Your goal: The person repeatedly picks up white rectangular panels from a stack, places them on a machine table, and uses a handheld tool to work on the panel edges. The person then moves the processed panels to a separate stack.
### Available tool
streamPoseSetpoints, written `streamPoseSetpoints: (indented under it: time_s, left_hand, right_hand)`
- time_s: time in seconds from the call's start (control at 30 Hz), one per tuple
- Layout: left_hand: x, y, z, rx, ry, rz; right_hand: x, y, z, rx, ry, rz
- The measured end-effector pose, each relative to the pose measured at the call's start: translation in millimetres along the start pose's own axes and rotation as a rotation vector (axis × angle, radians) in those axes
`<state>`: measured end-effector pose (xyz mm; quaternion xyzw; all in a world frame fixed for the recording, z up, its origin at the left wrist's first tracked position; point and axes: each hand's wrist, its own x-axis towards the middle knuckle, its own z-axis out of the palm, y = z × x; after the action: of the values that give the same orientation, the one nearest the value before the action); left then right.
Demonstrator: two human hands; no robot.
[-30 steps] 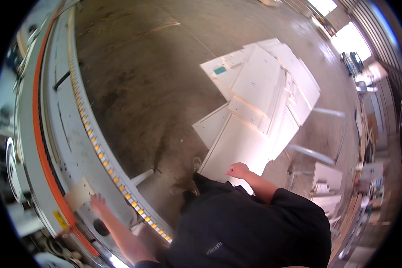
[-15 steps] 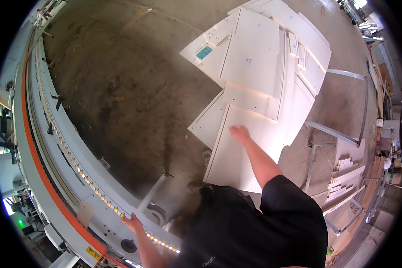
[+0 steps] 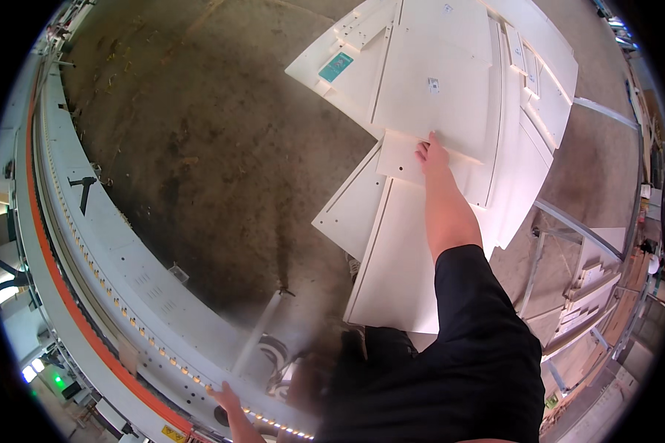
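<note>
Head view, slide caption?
Right hand at stacked white flat panels, left hand at long grey orange-striped machine.

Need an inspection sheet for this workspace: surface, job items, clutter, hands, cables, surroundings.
Surface: long grey machine bed at left, with a dotted yellow row and an orange strip.
Job items: white panels piled overlapping, edges out of line; some show small holes; a teal label lies on one.
Clutter: small scraps on the stained brown floor.
Right hand: at a panel edge, index finger extended; grip unclear.
Left hand: by the yellow row; contact unclear.
Cables: none clearly identifiable.
Surroundings: metal frame right of the pile; more pale pieces stacked farther right.
</note>
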<state>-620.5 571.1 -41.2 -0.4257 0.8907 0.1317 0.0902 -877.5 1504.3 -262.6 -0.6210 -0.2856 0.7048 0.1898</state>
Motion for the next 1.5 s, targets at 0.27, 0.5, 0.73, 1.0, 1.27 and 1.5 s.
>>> streamPoseSetpoints:
  time_s: [0.27,0.5,0.73,1.0,1.27,1.5]
  left_hand:
    - [2,4,3,0.013,0.037,0.039]
    - [1,0,0,-0.026,0.055,0.079]
    - [-1,-23,0,0.098,0.069,0.095]
    - [-115,115,10,-0.262,-0.038,0.694]
    - [-202,203,-37,-0.389,-0.118,1.421]
    - [-166,102,-71,-0.560,-0.059,1.492]
  right_hand:
    - [10,11,-17,0.082,-0.023,-0.038]
    - [-42,73,-111,0.280,-0.056,0.034]
    - [-223,52,-164,0.294,-0.375,-0.064]
    - [-387,8,-214,0.017,-0.326,0.023]
    - [-584,-15,-258,-0.316,-0.428,0.150]
    - [-674,-2,-244,-0.643,-0.688,0.285]
